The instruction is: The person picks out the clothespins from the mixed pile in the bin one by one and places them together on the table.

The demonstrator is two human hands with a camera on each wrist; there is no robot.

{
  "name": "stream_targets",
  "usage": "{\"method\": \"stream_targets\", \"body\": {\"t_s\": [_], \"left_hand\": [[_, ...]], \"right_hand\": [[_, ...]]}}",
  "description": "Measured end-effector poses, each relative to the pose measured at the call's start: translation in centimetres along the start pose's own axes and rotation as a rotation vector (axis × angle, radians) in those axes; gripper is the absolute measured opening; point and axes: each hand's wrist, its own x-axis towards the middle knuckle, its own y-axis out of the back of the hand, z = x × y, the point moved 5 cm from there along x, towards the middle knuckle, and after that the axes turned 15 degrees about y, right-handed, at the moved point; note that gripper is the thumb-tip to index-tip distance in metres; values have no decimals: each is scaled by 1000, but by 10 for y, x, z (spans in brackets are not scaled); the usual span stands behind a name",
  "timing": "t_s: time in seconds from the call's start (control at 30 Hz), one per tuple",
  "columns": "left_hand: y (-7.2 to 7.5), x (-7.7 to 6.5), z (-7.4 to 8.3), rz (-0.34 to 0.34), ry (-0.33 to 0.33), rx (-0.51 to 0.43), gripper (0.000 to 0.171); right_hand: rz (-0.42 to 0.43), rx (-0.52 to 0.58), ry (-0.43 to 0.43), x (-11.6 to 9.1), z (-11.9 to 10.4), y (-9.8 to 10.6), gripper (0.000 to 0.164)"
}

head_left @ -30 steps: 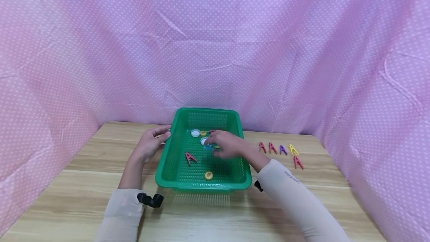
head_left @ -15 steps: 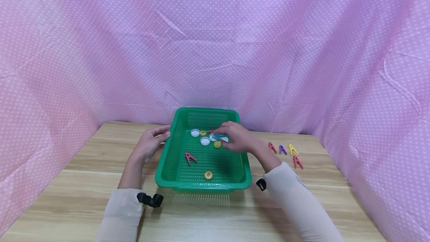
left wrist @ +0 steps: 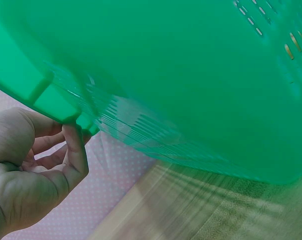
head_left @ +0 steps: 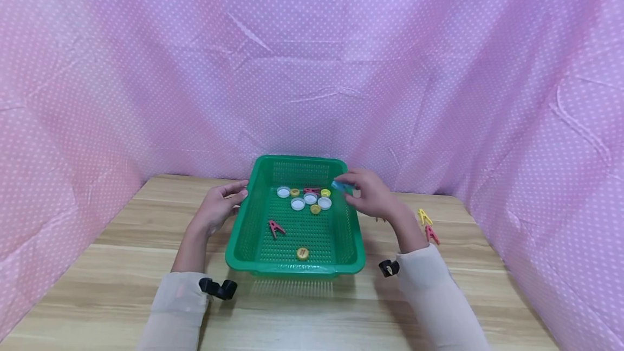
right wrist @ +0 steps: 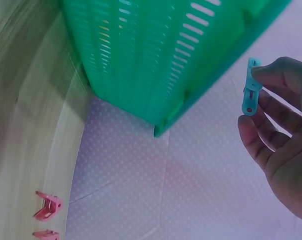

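Note:
My right hand (head_left: 371, 194) pinches a light blue clothespin (right wrist: 251, 87) between thumb and fingers, above the right rim of the green basket (head_left: 234, 242). On the basket's left rim, my left hand (left wrist: 41, 165) grips the edge with thumb and fingers. Inside the basket lie a red clothespin (head_left: 275, 228) near the left wall and another red clothespin (head_left: 312, 190) at the back. Several clear round cases with white discs, such as a white disc (head_left: 298, 205), are grouped towards the back, among yellow caps. One yellow cap (head_left: 303, 254) sits alone near the front wall.
To the right of the basket, a yellow clothespin (head_left: 425, 216) and a red clothespin (head_left: 431, 234) lie on the wooden table (head_left: 273, 318). More clothespins there are mostly hidden behind my right hand. A pink dotted curtain (head_left: 312, 69) hangs close behind the table.
My right hand has lifted the blue clothespin from among the discs and carried it right, to the basket's right rim. The left hand stays on the left rim.

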Motion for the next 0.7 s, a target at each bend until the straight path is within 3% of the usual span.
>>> {"method": "stream_targets", "body": {"t_s": [0.4,0.7], "left_hand": [[0,0,0,12,11,-4,46],[0,-1,0,22,9,-4,46]], "right_hand": [[134,25,-85,-35,12,25,32],[191,18,-278,-67,25,34,31]]}}
